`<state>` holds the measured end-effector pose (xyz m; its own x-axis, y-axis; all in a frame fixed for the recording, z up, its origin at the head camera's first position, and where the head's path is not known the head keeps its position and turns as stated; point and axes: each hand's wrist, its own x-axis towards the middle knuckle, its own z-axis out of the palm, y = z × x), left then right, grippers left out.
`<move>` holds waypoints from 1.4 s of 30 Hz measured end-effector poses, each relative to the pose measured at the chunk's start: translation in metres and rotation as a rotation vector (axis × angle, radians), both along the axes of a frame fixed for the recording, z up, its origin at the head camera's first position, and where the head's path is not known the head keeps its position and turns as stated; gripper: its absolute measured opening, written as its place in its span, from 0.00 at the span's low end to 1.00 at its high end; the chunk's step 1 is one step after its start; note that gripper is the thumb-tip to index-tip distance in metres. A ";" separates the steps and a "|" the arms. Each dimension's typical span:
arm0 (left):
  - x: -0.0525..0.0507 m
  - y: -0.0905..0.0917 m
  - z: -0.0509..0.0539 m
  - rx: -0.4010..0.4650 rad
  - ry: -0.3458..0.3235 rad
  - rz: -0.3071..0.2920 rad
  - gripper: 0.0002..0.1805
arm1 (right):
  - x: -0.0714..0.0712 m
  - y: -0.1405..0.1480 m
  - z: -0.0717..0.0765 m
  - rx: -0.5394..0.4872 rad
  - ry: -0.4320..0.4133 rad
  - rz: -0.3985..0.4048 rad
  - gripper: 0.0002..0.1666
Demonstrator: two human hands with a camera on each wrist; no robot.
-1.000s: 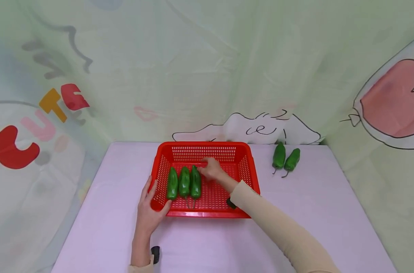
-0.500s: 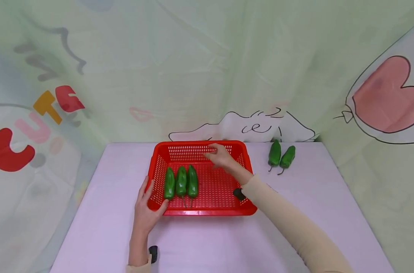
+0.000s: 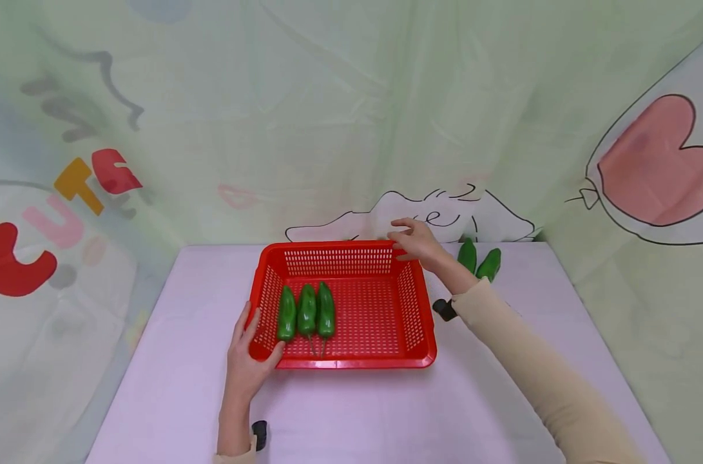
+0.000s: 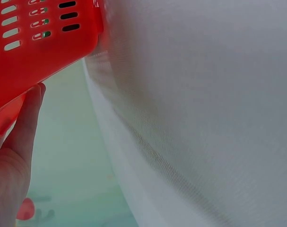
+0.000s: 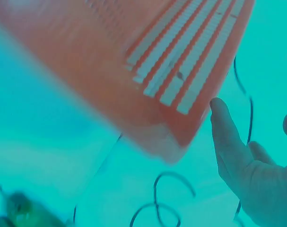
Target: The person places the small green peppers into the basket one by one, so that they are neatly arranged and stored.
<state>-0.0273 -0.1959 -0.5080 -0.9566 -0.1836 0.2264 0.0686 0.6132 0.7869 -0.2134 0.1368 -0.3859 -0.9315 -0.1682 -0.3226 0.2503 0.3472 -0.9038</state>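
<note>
Peppers (image 3: 307, 309), three of them and glossy green, lie side by side in the left half of a red basket (image 3: 336, 363), tips toward the back wall; on the middle and right ones thin stems point to the near rim. The left hand (image 3: 249, 367) is spread round the basket's near left corner, fingers along the left side, thumb at the front rim; the left wrist view shows one digit stretched out against the red plastic. The right hand (image 3: 417, 243) is at the back right corner, its fingers spread apart and loosely bent; whether a fingertip touches the rim I cannot tell. Beyond the right forearm, two more green peppers (image 3: 467, 255) sit close together near the back of the pale table (image 3: 165, 380), partly hidden by the arm and its beige sleeve (image 3: 542, 374). Behind hangs a pale green cloth (image 3: 305, 129), printed at right with a pink heart (image 3: 653, 164).
</note>
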 end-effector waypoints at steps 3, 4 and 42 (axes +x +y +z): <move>0.000 -0.001 -0.001 -0.004 -0.002 0.004 0.47 | -0.001 0.015 -0.001 0.050 0.017 -0.004 0.29; 0.000 -0.001 -0.001 -0.004 -0.002 0.005 0.47 | -0.001 0.020 -0.001 0.062 0.024 -0.008 0.29; -0.001 0.000 -0.006 0.006 0.042 -0.005 0.47 | -0.007 0.190 -0.069 0.014 -0.055 -0.493 0.38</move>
<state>-0.0287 -0.1963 -0.5138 -0.9473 -0.1799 0.2651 0.1049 0.6079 0.7871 -0.2201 0.3266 -0.4546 -0.8805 0.2929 -0.3728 0.4352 0.1875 -0.8806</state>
